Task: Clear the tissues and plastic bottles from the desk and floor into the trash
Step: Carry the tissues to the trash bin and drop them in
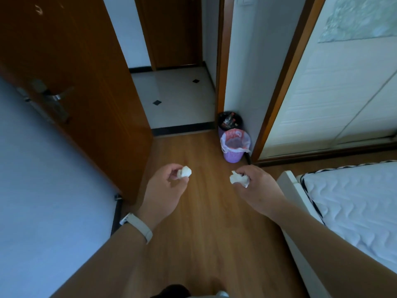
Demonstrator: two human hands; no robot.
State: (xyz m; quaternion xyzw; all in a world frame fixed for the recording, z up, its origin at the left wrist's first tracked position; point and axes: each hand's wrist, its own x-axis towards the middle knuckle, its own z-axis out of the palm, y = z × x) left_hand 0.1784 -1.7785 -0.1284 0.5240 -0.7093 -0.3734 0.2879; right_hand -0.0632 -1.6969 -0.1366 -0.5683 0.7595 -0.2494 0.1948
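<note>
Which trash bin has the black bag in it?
The farther bin, at the back. The nearer purple bin in front of it has a white and pink bag instead.

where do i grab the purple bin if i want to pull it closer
Pinch the near rim of the purple bin from above, fingers over the folded white liner: it stands upright, mouth open upward, and the black-lined bin and wall crowd its far side. The left hand and right hand grip crumpled tissues, so free one first.
</note>
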